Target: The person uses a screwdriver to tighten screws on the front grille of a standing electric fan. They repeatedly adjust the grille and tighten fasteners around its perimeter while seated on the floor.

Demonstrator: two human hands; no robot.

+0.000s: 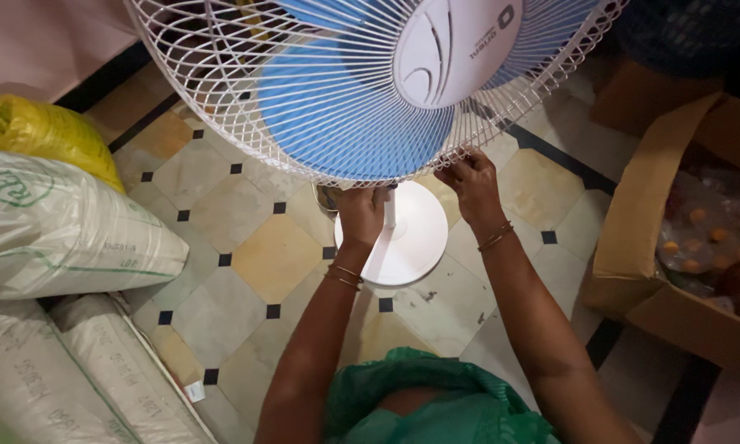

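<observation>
Between the two raised hands hangs the lower rim of a fan guard (247, 107), white wire over blue blades (345, 123), tilted face-down toward the floor so its bottom edge sits within reach. Right hand (473, 185) has its fingers curled and pinching the guard's rim, apparently at a clip or seam there, which would explain the grip right at the edge. Left hand (360, 215) is closed just under the guard, around the neck or pole top; exactly what it grips is hidden by the fingers, but the hold looks meant to steady the head. Below both hands stands the round white base (411, 247) on the tiled floor (255, 247).

Right of the right hand, an open cardboard box (633, 238) holds clear plastic bags with small orange round things (703, 234), perhaps fruit. Left of the left hand lie stuffed white woven sacks (66, 238), tied shut, and beyond them a yellow sack (41, 131); their contents cannot be seen.
</observation>
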